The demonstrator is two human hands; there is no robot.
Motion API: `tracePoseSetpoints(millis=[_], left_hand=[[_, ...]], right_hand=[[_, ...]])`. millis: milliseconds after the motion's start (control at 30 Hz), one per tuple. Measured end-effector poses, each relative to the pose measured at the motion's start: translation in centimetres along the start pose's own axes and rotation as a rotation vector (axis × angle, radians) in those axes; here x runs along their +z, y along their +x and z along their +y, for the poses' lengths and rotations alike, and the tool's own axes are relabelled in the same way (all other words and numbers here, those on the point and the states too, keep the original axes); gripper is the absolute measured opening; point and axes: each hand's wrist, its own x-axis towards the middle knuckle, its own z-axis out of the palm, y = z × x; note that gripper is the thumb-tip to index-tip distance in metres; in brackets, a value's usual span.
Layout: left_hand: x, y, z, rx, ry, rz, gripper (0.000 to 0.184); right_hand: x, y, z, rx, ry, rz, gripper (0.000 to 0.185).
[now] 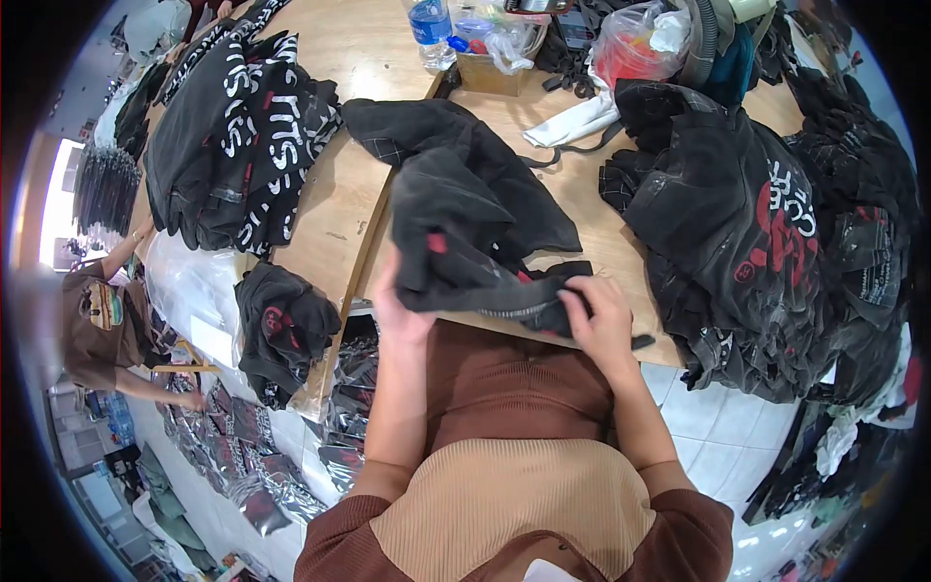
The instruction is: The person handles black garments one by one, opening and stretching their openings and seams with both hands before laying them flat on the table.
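Observation:
A dark grey garment (pixel 456 213) with small red patches is spread over the near edge of the wooden table. My left hand (pixel 398 306) grips its lower left side, the fingers partly hidden by the cloth and slightly blurred. At the lower right, my right hand (pixel 598 315) pinches the garment's edge. A band with a ribbed or zipper-like strip runs between both hands. To the right lies a large heap of black garments (pixel 718 204) with white and red print.
Folded black garments with white lettering (pixel 233 145) are stacked at the left, above a smaller dark bundle (pixel 281 325). A water bottle (pixel 430 29), a cardboard box (pixel 493 73) and a red-and-clear plastic bag (pixel 635 48) stand at the back. Another person (pixel 102 320) is at the far left.

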Motion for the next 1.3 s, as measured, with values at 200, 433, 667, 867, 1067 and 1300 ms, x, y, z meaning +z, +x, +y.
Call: tracePoseSetpoints(millis=[200,433,667,867,1067,1300], left_hand=[[0.5,-0.4,2.2,0.139,0.391,0.373,0.050],[-1.9,-3.8,-2.3,0.282,1.068,0.535,0.073],[-1.5,-5.3,-3.7,0.124,0.842,0.497,0.067],[1.2,-3.6,-4.6,0.244,0.832,0.221,0.067],[3.5,-2.7,-5.1,0.360,0.852,-0.014,0.072],[4.0,-2.5,-3.7,0.427,0.906,0.066,0.071]], right_hand=[[-6.1,1.0,-0.9,-0.233,0.276,-0.389,0.011],[-3.1,1.3,-2.5,-0.128,0.261,-0.465,0.007],[1.9,2.4,-4.6,-0.203,0.215,-0.320,0.042],[3.3,1.6,-3.9,-0.121,0.070,-0.325,0.066],[3.4,2.7,-3.6,-0.054,0.289,-0.222,0.047],[0.7,3.9,-5.8,0.154,0.648,-0.332,0.032]])
